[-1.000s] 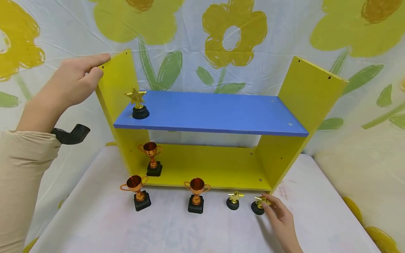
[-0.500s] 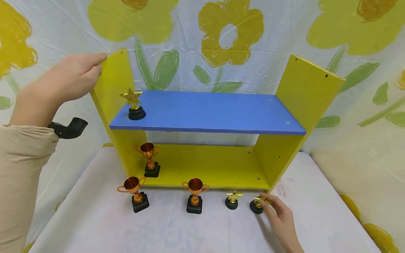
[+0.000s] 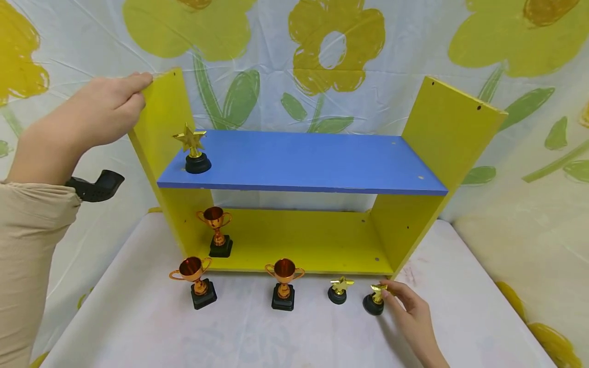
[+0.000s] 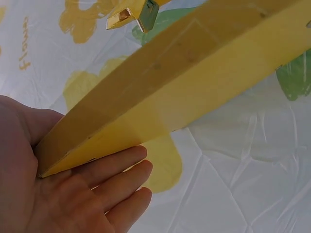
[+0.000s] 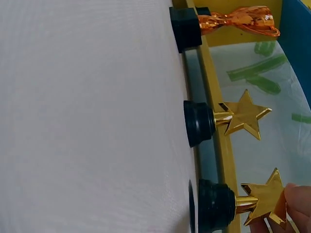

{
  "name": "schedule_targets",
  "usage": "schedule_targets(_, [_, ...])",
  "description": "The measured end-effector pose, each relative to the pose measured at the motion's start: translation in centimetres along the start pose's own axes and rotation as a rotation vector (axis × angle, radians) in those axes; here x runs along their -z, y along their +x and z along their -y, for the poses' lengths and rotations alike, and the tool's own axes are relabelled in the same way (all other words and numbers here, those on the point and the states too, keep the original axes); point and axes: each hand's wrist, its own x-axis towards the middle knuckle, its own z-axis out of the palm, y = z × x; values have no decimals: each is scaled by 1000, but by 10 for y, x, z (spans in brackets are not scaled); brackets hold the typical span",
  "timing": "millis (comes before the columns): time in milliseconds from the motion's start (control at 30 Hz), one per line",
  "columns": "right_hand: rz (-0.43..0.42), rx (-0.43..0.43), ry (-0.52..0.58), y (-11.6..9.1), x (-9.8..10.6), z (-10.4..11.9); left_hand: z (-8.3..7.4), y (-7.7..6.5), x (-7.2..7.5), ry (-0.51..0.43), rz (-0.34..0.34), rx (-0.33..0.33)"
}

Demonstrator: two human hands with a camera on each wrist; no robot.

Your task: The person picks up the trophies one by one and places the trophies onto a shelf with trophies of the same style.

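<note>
My left hand (image 3: 87, 115) grips the top edge of the shelf's yellow left side panel (image 4: 131, 116); the left wrist view shows fingers along one face and the thumb behind the other. At the front right of the table, my right hand (image 3: 411, 314) pinches a gold star trophy (image 5: 267, 199) by its star, its black base low over the cloth. A second star trophy (image 3: 339, 290) stands just left of it. Two copper-coloured cup trophies (image 3: 283, 286) (image 3: 199, 281) stand farther left, before the shelf. Another cup trophy (image 3: 218, 232) occupies the bottom board's left end.
On the blue middle board (image 3: 299, 161), a gold star trophy (image 3: 195, 151) stands at the left end. The yellow right side panel (image 3: 453, 128) rises behind my right hand. A flower-printed cloth (image 3: 267, 30) hangs behind the shelf, and a white cloth (image 3: 239, 332) covers the table.
The star trophy at my right hand has tilted slightly, showing more of its star, and the fingers have shifted to its right side. The left hand keeps its place on the panel.
</note>
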Motion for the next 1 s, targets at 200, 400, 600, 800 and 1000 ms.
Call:
schedule_targets(200, [1, 5, -8, -1, 2, 4, 0, 0, 0, 14, -5, -4])
schedule_targets(400, [-3, 20, 15, 1, 2, 5, -2, 0, 0, 31, -10, -8])
schedule_targets(600, [-3, 21, 21, 1, 3, 9, -6, -3, -1, 43, -37, -9])
schedule_targets(800, [-4, 60, 5, 4, 2, 18, -15, -11, -3, 93, -134, -50])
schedule_targets(1000, [-42, 77, -86, 4, 3, 31, -18, -23, -9, 107, -249, -95])
